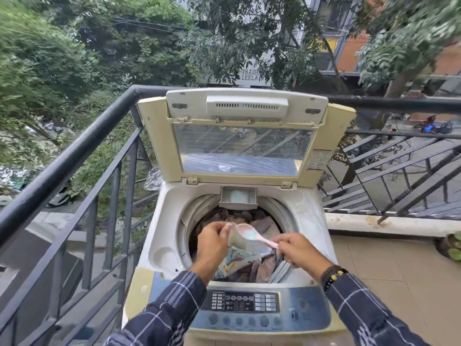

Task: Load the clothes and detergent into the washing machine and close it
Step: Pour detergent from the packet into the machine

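Observation:
A top-loading washing machine point(159, 228) stands on a balcony with its lid point(239, 141) raised upright. Brown and grey clothes point(264, 227) fill the drum. At the drum's back rim a small detergent drawer point(238, 197) is pulled out. My left hand point(214, 242) grips the top of a printed detergent pouch point(239, 258) over the drum. My right hand point(298, 250) holds the handle of a pink spoon point(248, 235), whose bowl carries pale powder at the pouch's mouth.
The machine's control panel point(245, 304) faces me at the front. A black metal railing point(74, 156) runs along the left and behind the machine. Tiled balcony floor point(389, 268) lies to the right, with a potted plant point(452, 245) at the far right edge.

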